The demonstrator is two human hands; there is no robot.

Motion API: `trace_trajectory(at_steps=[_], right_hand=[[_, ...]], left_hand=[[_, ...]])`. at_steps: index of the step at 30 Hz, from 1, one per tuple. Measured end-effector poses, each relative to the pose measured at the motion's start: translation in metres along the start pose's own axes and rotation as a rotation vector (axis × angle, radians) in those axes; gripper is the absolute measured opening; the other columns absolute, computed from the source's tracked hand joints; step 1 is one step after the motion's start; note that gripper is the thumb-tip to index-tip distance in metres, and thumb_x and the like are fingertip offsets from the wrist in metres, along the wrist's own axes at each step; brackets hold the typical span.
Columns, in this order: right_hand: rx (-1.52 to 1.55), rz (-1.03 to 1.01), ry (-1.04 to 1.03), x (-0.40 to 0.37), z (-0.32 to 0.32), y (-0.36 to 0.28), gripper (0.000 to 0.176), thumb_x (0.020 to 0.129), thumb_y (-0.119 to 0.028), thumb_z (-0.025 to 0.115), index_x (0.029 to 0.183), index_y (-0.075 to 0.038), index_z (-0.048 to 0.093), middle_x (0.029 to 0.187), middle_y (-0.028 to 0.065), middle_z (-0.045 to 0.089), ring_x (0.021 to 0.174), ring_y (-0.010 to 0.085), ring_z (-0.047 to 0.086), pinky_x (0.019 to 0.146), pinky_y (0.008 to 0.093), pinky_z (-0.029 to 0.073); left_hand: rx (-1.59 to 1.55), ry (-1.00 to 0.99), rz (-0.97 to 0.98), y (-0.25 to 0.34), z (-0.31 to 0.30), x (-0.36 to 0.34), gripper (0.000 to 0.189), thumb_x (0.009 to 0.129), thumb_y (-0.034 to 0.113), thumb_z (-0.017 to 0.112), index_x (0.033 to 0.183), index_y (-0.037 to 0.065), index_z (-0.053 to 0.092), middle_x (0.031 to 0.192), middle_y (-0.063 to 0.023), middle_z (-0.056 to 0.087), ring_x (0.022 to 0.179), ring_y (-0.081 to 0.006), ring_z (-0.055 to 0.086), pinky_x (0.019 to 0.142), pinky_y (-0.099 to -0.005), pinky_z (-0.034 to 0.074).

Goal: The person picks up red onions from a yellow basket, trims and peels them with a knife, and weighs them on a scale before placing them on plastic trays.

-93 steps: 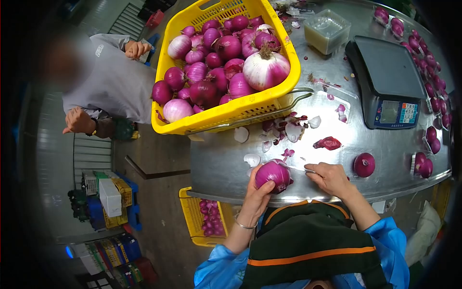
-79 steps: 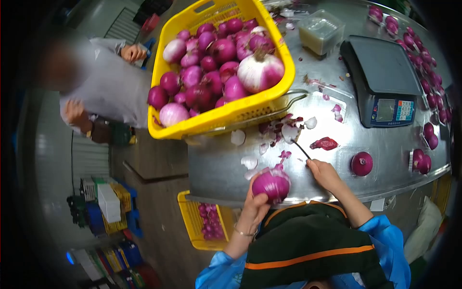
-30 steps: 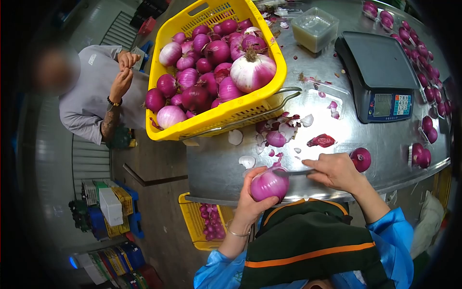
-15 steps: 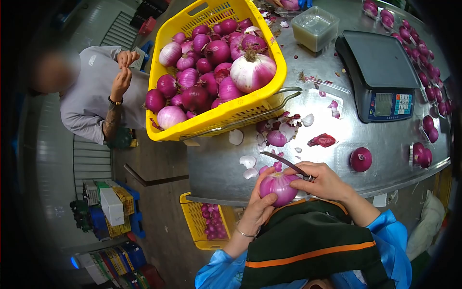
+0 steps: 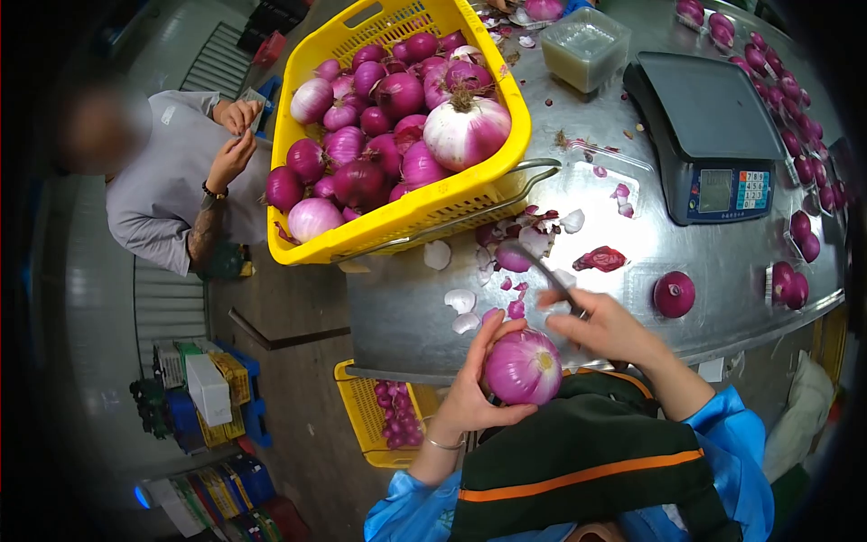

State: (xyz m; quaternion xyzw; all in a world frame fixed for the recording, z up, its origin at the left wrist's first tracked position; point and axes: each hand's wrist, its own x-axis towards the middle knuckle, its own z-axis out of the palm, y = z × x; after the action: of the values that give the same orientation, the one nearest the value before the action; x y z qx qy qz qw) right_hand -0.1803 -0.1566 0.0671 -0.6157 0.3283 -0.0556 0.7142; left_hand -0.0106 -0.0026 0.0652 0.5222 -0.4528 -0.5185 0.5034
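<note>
A large red onion (image 5: 524, 369) rests in my left hand (image 5: 471, 388), its pale cut end turned toward the right. Fingers and thumb wrap round its left side and underside, in front of my dark green apron. My right hand (image 5: 603, 327) grips a curved knife (image 5: 542, 268), blade pointing up and to the left, apart from the onion. Beyond the hands, on the metal table (image 5: 406, 316), lie pieces of onion skin (image 5: 461, 300) and a partly hidden onion (image 5: 512, 256). A whole red onion (image 5: 675, 295) sits to the right of my right hand.
A yellow crate (image 5: 406, 212) heaped with red onions stands at the table's left edge. A weighing scale (image 5: 709, 135), a plastic tub (image 5: 585, 50) and rows of packed onions (image 5: 799, 163) are to the right. Another yellow crate (image 5: 361, 415) is below. A person (image 5: 181, 172) stands at left.
My right hand and knife have drawn away from the onion to the right. My left hand has turned the onion so its cut end faces right.
</note>
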Motion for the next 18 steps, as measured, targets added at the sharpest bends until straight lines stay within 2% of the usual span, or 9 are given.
trace_trajectory(at_steps=[1, 2, 4, 6, 9, 11, 12, 14, 18], right_hand=[[0.093, 0.131, -0.176, 0.000, 0.001, 0.005, 0.039, 0.084, -0.025, 0.068, 0.115, -0.005, 0.059, 0.091, 0.0060, 0.060, 0.071, 0.0104, 0.055, 0.062, 0.0236, 0.044], [0.095, 0.129, -0.172, 0.000, 0.002, 0.008, 0.039, 0.084, -0.025, 0.068, 0.115, -0.005, 0.059, 0.091, 0.0060, 0.060, 0.071, 0.0104, 0.055, 0.062, 0.0236, 0.044], [-0.003, -0.210, -0.078, 0.000, 0.006, 0.010, 0.036, 0.082, -0.024, 0.069, 0.112, -0.006, 0.061, 0.093, 0.0051, 0.061, 0.075, 0.0102, 0.056, 0.065, 0.0239, 0.044], [-0.018, -0.160, -0.085, 0.001, 0.003, 0.007, 0.036, 0.080, -0.021, 0.072, 0.111, -0.004, 0.060, 0.092, 0.0039, 0.059, 0.075, 0.0119, 0.055, 0.067, 0.0253, 0.045], [0.114, -0.157, -0.096, 0.002, -0.001, 0.007, 0.033, 0.080, -0.018, 0.072, 0.107, -0.003, 0.060, 0.089, 0.0031, 0.057, 0.067, 0.0105, 0.053, 0.059, 0.0244, 0.044], [0.424, 0.120, -0.270, 0.005, -0.005, 0.009, 0.027, 0.080, -0.016, 0.073, 0.100, -0.003, 0.058, 0.086, 0.0014, 0.054, 0.060, 0.0071, 0.051, 0.049, 0.0225, 0.041], [0.424, 0.119, -0.270, 0.006, -0.004, 0.011, 0.027, 0.080, -0.016, 0.073, 0.100, -0.003, 0.058, 0.086, 0.0014, 0.054, 0.060, 0.0071, 0.051, 0.049, 0.0225, 0.041], [0.581, 0.117, -0.264, 0.008, -0.002, 0.015, 0.020, 0.080, -0.011, 0.072, 0.094, -0.006, 0.058, 0.070, -0.0017, 0.056, 0.048, 0.0038, 0.045, 0.042, 0.0209, 0.033], [0.240, 0.156, -0.200, 0.004, 0.002, 0.006, 0.023, 0.078, -0.011, 0.074, 0.090, -0.005, 0.056, 0.079, 0.0008, 0.055, 0.058, 0.0069, 0.052, 0.045, 0.0231, 0.040]], left_hand=[[-0.001, -0.006, 0.000, 0.002, 0.000, 0.001, 0.110, 0.059, 0.008, 0.083, 0.145, 0.007, 0.015, 0.139, -0.0172, 0.037, 0.126, -0.0237, 0.040, 0.105, -0.0360, 0.031], [0.101, 0.000, 0.041, 0.004, -0.001, 0.003, 0.109, 0.060, 0.008, 0.083, 0.145, 0.007, 0.015, 0.139, -0.0175, 0.037, 0.127, -0.0245, 0.040, 0.105, -0.0365, 0.031], [0.207, 0.008, 0.083, 0.008, -0.001, 0.005, 0.108, 0.060, 0.009, 0.083, 0.145, 0.006, 0.015, 0.140, -0.0177, 0.037, 0.128, -0.0254, 0.040, 0.105, -0.0370, 0.031], [0.330, 0.021, 0.130, 0.011, 0.001, 0.006, 0.105, 0.061, 0.009, 0.082, 0.144, 0.006, 0.018, 0.139, -0.0177, 0.038, 0.128, -0.0273, 0.040, 0.105, -0.0381, 0.032], [0.390, 0.002, 0.155, 0.011, 0.001, 0.005, 0.102, 0.062, 0.009, 0.082, 0.143, 0.006, 0.019, 0.138, -0.0179, 0.039, 0.127, -0.0284, 0.041, 0.105, -0.0384, 0.032], [0.388, -0.017, 0.153, 0.011, 0.003, 0.005, 0.102, 0.062, 0.008, 0.082, 0.143, 0.006, 0.020, 0.138, -0.0180, 0.039, 0.127, -0.0288, 0.041, 0.105, -0.0385, 0.032], [0.387, -0.030, 0.149, 0.011, 0.004, 0.005, 0.101, 0.063, 0.008, 0.081, 0.143, 0.006, 0.020, 0.138, -0.0182, 0.040, 0.127, -0.0292, 0.042, 0.105, -0.0386, 0.033], [0.363, -0.019, 0.152, 0.010, 0.004, 0.005, 0.101, 0.063, 0.008, 0.082, 0.143, 0.005, 0.020, 0.138, -0.0181, 0.039, 0.127, -0.0291, 0.041, 0.105, -0.0389, 0.033], [0.287, 0.079, 0.114, 0.004, 0.003, 0.005, 0.101, 0.062, 0.009, 0.082, 0.142, 0.004, 0.020, 0.139, -0.0171, 0.037, 0.127, -0.0277, 0.041, 0.104, -0.0378, 0.035]])
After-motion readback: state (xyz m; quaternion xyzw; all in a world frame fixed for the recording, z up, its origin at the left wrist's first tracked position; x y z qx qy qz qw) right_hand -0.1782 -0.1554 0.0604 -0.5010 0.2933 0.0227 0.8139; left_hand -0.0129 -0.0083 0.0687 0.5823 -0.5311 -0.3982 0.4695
